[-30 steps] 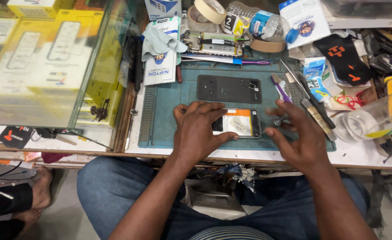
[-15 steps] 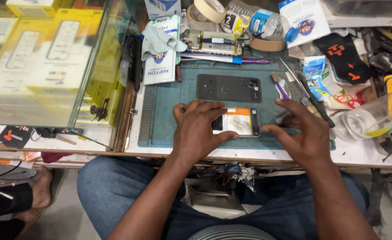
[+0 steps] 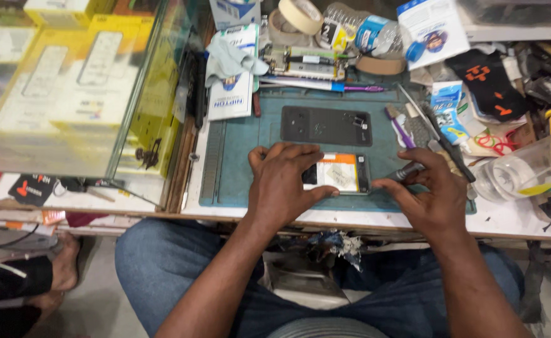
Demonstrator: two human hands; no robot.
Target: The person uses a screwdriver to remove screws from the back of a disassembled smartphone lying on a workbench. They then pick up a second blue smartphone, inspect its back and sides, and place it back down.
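The left hand point(image 3: 282, 184) lies flat on the left end of an opened phone point(image 3: 338, 173). Its fingers are bent a little and press down on the phone to keep it in place. The thumb rests along the phone's near edge. The right hand point(image 3: 432, 194) is closed around a thin grey tool point(image 3: 405, 170). The tip of the tool touches the right end of the phone. I cannot tell what kind of tip it has.

The phone lies flat, near the front edge of a blue-green mat point(image 3: 238, 163). Its back is off, and the inside shows an orange part and a pale part. Just behind it on the mat lies a dark phone back cover point(image 3: 325, 125), flat and apart from the phone.

To the right of the cover are a purple brush point(image 3: 398, 125) and a long metal tool point(image 3: 422, 116). The mat sits on a white desk point(image 3: 513, 222). Further right there is a clear plastic jar point(image 3: 525, 172) lying on its side. At the back of the desk are two rolls of tape point(image 3: 300, 15), a plastic bottle point(image 3: 363, 28) and a white box with a grey cloth point(image 3: 228, 59) on it. On the left stands a glass case point(image 3: 131, 106) with yellow boxes point(image 3: 69, 69) inside. The person wears blue jeans point(image 3: 163, 269).
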